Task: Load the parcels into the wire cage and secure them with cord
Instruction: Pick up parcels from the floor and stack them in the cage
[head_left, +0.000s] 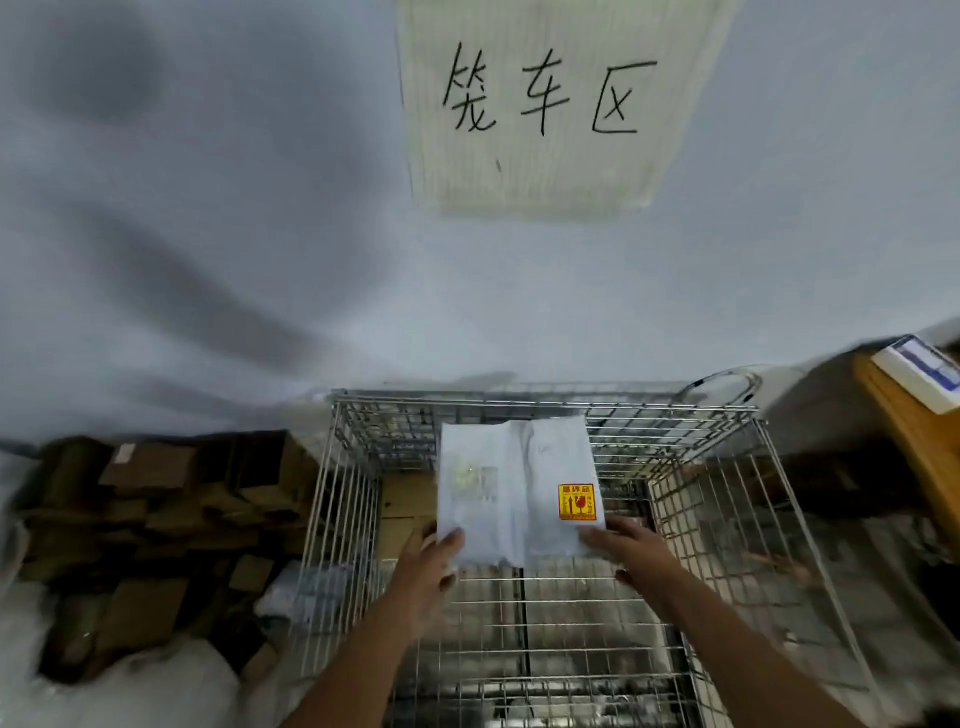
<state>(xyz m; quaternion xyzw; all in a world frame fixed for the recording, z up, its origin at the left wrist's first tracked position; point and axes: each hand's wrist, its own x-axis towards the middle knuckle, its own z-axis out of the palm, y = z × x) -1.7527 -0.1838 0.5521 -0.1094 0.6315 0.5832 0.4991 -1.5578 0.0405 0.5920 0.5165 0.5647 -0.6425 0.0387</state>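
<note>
A white parcel (519, 483) with an orange fragile sticker hangs over the open top of the wire cage (737, 467). My left hand (431, 561) grips its near left corner, thumb on top. My right hand (631, 551) holds the near right corner beside the sticker. The cage is made of silver mesh, and a brown box (402, 514) lies inside at its left. A pale cord loop (727, 382) rests at the cage's far right corner.
Brown cardboard boxes (156, 499) are piled left of the cage, with white plastic wrap (156, 675) in front. A wooden shelf (914, 431) with a white and blue item stands at the right. A handwritten paper sign (545, 104) hangs on the wall behind.
</note>
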